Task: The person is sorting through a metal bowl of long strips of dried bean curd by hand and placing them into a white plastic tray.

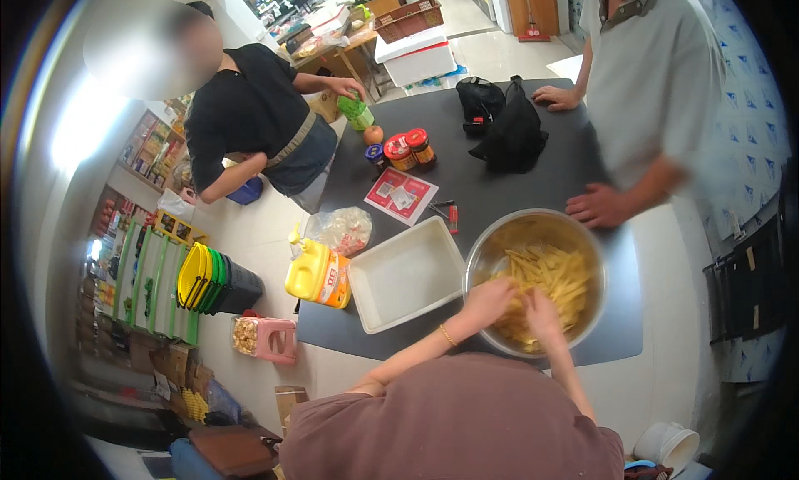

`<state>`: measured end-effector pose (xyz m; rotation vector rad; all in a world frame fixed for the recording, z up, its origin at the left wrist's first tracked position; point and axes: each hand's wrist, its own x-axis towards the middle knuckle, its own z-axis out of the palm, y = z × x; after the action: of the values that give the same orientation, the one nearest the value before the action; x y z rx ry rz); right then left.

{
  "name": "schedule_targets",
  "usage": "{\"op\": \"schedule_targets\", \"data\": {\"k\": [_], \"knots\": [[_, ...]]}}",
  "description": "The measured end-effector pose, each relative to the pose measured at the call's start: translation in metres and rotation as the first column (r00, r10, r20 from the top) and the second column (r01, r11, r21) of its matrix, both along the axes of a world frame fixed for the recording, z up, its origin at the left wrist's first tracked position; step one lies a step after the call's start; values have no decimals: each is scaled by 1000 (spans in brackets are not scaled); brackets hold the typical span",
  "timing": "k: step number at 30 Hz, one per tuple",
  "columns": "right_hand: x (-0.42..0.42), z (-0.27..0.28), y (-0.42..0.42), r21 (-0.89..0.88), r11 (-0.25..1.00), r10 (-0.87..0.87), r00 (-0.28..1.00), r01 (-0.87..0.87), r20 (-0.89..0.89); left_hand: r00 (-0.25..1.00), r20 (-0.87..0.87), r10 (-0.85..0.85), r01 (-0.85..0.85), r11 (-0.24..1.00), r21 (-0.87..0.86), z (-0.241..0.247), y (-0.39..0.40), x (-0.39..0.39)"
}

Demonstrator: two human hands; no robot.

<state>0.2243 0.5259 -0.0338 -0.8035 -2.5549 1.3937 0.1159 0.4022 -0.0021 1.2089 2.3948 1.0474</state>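
A large stainless steel bowl (597,255) stands at the table's near right, holding a heap of thin yellow food strips (555,274). Both my hands reach into it, close together over the heap. My left hand (497,300), below a gold-coloured bracelet (448,335), has its fingers bent around some strips. Beside it, my right hand (542,316) pinches strips too; the fingertips of both are partly hidden and blurred. Just left of the bowl lies a white rectangular plastic tray (406,274) with nothing in it.
A yellow pump jug (319,273) and a plastic bag (343,229) flank the tray. Beyond are a red printed sheet (401,196), a red-handled tool (453,219), lidded jars (399,152) and black bags (512,127). One person (256,115) stands left; another's hand (593,205) rests beside the bowl.
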Motion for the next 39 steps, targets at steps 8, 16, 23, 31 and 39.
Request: {"op": "schedule_targets", "data": {"k": [8,16,23,31,39], "knots": [[3,21,10,76,997,-13,999,17,-52,997,-49,64,-62,997,45,0,-4,-4],[6,28,18,73,995,-71,997,68,35,996,-42,85,-82,995,65,4,-5,-12],[-35,31,33,-470,868,-15,939,-159,-344,995,-63,79,-67,984,163,-8,12,-45],[-5,7,78,436,863,-411,858,257,308,996,55,72,-83,968,236,6,-4,-10],[-26,27,-16,302,892,320,942,-337,105,998,-24,58,-45,929,367,1,-10,-12]]}}
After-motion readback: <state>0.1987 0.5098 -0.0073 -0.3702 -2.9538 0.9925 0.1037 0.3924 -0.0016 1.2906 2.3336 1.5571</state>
